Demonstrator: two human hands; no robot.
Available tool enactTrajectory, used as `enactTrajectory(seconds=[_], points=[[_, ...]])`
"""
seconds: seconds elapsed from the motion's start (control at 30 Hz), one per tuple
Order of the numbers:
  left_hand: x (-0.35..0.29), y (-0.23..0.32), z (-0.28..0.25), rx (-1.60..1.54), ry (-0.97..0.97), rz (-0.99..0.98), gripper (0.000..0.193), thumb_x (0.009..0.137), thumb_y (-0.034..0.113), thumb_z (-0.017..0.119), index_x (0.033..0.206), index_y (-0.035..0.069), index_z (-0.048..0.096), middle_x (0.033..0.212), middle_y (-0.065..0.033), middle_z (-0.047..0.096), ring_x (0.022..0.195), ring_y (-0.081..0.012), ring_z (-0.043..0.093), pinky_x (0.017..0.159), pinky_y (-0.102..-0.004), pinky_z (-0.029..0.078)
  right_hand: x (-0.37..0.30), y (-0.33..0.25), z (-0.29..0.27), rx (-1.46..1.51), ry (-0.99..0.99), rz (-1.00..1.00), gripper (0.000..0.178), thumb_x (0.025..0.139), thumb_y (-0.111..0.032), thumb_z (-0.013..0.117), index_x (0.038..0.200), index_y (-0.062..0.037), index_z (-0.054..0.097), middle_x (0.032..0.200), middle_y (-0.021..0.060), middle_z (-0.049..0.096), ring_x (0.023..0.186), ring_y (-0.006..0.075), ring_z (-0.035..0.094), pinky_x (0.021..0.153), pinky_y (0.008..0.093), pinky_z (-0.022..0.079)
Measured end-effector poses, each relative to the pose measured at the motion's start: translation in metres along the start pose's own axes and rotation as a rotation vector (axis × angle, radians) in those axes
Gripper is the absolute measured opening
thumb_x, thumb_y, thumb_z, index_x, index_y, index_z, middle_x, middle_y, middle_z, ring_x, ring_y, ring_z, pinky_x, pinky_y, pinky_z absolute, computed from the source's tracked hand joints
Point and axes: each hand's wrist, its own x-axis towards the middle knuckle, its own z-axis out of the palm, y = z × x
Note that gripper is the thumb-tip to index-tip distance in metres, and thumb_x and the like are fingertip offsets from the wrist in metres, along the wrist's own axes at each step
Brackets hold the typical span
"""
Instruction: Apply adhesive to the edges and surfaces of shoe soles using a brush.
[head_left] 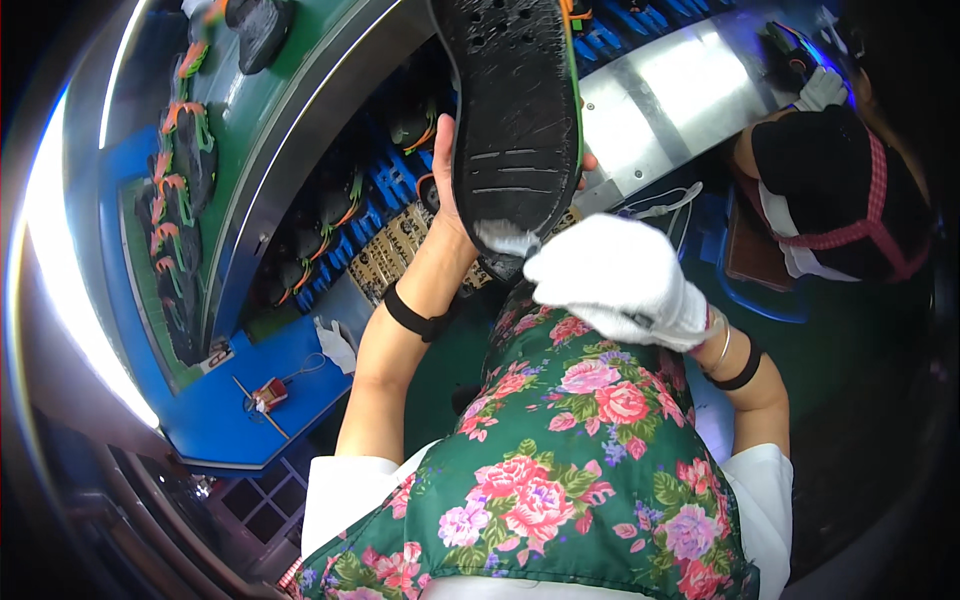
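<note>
My left hand point(447, 170) holds up a black shoe point(515, 110), sole facing me, gripping it from behind along its left edge. The sole is dark with shallow grooves and a green and orange rim. My right hand point(620, 280), in a white glove, presses a small white cloth point(505, 240) against the heel end of the sole. Both wrists wear black bands. A green apron with pink flowers point(560, 470) covers my lap below the hands.
A green conveyor belt point(290, 90) at the left carries several black shoes with orange and green trim point(180, 170). Blue racks point(385, 180) hold more shoes. A metal table point(670, 90) lies ahead. Another person in black with a white glove point(822, 90) works at the upper right.
</note>
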Motion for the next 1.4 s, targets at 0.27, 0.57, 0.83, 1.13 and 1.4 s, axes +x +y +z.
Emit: enactTrajectory(seconds=[0.27, 0.57, 0.83, 1.13, 1.4], points=[[-0.01, 0.021, -0.007, 0.02, 0.118, -0.109, 0.077, 0.096, 0.058, 0.055, 0.148, 0.002, 0.048, 0.145, -0.0224, 0.055, 0.125, -0.0375, 0.061, 0.11, -0.051, 0.048, 0.023, -0.012, -0.02, 0.064, 0.042, 0.155, 0.019, 0.075, -0.001, 0.078, 0.093, -0.0072, 0.078, 0.099, 0.0116, 0.077, 0.09, 0.0286, 0.074, 0.08, 0.0377, 0.058], [-0.004, 0.033, 0.025, 0.18, 0.45, -0.218, 0.039, 0.098, 0.031, 0.062, 0.12, 0.0, 0.071, 0.112, -0.0151, 0.075, 0.091, -0.0237, 0.075, 0.085, -0.0336, 0.061, 0.015, -0.017, -0.023, 0.192, -0.15, 0.087, 0.026, 0.076, -0.005, 0.081, 0.101, -0.0144, 0.079, 0.103, 0.0042, 0.077, 0.095, 0.0244, 0.073, 0.082, 0.0367, 0.059], [-0.001, 0.036, 0.015, 0.136, 0.31, -0.26, 0.047, 0.098, 0.037, 0.061, 0.124, -0.002, 0.068, 0.116, -0.0189, 0.073, 0.1, -0.0281, 0.074, 0.093, -0.0389, 0.059, 0.01, -0.015, -0.014, 0.245, -0.148, 0.022, 0.024, 0.077, -0.004, 0.078, 0.1, -0.0095, 0.078, 0.101, 0.0105, 0.077, 0.092, 0.0282, 0.074, 0.081, 0.0382, 0.059], [0.007, 0.024, -0.022, 0.178, 0.384, -0.142, 0.079, 0.097, 0.061, 0.049, 0.149, 0.001, 0.048, 0.145, -0.0266, 0.054, 0.126, -0.0417, 0.06, 0.109, -0.0537, 0.047, 0.005, -0.004, -0.008, 0.352, 0.07, 0.267, 0.016, 0.076, 0.002, 0.078, 0.09, -0.0061, 0.078, 0.096, 0.0114, 0.077, 0.088, 0.0246, 0.074, 0.079, 0.0344, 0.058], [0.001, -0.009, -0.019, -0.119, 0.233, -0.117, 0.08, 0.102, 0.06, 0.041, 0.153, -0.001, 0.04, 0.152, -0.0267, 0.046, 0.133, -0.0438, 0.054, 0.114, -0.0568, 0.041, -0.019, 0.013, -0.026, 0.484, 0.158, 0.468, 0.012, 0.081, 0.003, 0.078, 0.092, 0.0002, 0.078, 0.098, 0.0115, 0.078, 0.092, 0.0191, 0.074, 0.085, 0.0323, 0.058]])
